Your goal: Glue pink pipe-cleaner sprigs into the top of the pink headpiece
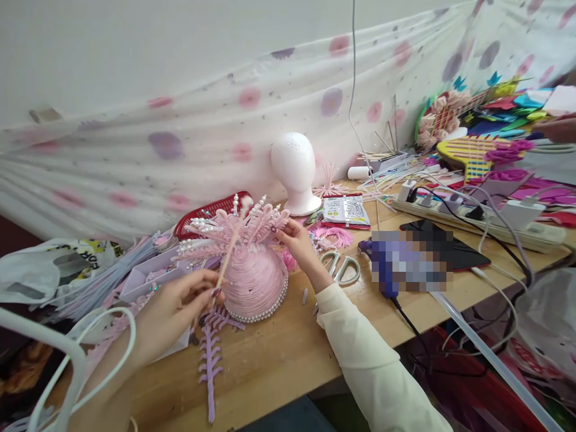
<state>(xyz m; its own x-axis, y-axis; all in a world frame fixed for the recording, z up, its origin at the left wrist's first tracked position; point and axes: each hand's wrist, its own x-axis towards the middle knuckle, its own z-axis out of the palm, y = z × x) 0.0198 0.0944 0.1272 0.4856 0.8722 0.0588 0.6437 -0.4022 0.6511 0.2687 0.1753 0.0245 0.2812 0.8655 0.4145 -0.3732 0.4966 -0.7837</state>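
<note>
A pink dome-shaped headpiece sits on the table, wound in strands, with pearl beads round its lower edge and fuzzy loops and beaded sprigs fanning from its top. My left hand pinches the lower end of a pale pink fuzzy stem, held upright in front of the dome. Its tip reaches up among the sprigs. My right hand is closed at the right side of the decorations, fingertips on a pink loop. Below my left hand lies a purple fuzzy branch with short side twigs.
Behind stand a white foam head and a red basket. Scissors lie right of my right forearm, near a glue gun with a trailing cord. A power strip and cables cross the right side. A white tube curves at lower left.
</note>
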